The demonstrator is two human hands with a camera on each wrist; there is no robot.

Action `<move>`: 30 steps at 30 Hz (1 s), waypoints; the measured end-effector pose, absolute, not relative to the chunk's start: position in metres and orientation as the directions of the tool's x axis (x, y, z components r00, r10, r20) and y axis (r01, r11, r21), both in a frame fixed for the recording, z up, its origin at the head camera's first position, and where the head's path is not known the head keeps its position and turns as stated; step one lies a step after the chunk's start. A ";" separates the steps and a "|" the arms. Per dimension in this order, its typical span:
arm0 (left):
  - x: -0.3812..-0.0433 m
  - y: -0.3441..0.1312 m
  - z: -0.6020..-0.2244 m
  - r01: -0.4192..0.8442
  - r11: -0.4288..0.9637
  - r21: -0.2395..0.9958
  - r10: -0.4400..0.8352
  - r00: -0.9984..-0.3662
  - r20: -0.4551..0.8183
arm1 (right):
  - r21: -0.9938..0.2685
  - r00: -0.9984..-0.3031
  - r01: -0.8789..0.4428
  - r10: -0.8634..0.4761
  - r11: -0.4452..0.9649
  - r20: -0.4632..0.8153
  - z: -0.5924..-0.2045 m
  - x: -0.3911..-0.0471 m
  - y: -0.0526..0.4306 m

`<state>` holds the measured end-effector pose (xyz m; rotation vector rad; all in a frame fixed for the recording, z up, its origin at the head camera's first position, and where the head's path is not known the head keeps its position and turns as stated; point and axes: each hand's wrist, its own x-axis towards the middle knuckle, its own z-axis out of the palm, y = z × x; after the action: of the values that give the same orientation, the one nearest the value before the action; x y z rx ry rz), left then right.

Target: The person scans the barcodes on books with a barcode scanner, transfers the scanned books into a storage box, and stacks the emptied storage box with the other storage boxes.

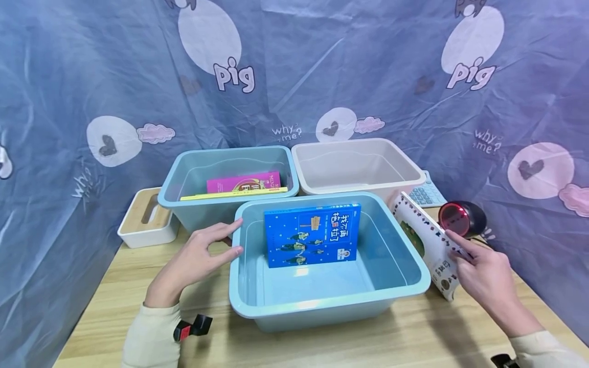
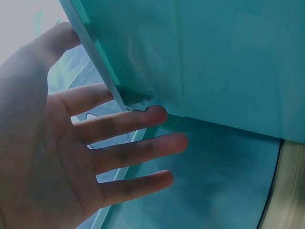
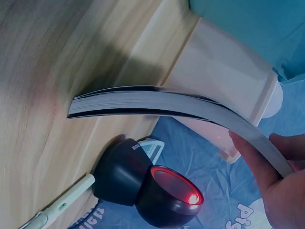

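Note:
My left hand point(image 1: 198, 258) is at the left rim of the front blue bin point(image 1: 322, 317), its thumb and fingertips touching the edge. In the left wrist view the fingers point(image 2: 128, 121) are straight and spread beneath the rim. A blue paperback book point(image 1: 313, 235) with white lettering leans upright inside this bin. To the right of the bin, my right hand point(image 1: 488, 271) pinches a white-covered book point(image 1: 428, 237) between thumb and fingers. That book point(image 3: 157, 102) bends along its length in the right wrist view, where its page edges show.
Behind stand another blue bin point(image 1: 193, 207) holding a pink book point(image 1: 221, 184) and a yellow book point(image 1: 239, 194), and a pale bin point(image 1: 363, 190). A wooden-lidded tissue box point(image 1: 149, 235) sits at left. A black red-lit scanner point(image 1: 462, 219) and a calculator point(image 1: 425, 194) are at right.

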<state>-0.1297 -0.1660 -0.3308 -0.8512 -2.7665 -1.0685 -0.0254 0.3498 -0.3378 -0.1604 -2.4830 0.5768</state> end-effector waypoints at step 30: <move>-0.124 -0.173 -0.328 0.456 0.611 0.647 0.449 -0.873 0.191 | -0.400 -0.582 -0.240 0.198 0.884 0.788 -0.311 -0.025 0.345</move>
<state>-0.1241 -0.1734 -0.3279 -0.7896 -2.8115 -1.1335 -0.0254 0.3452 -0.3106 0.0301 -2.1112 0.5920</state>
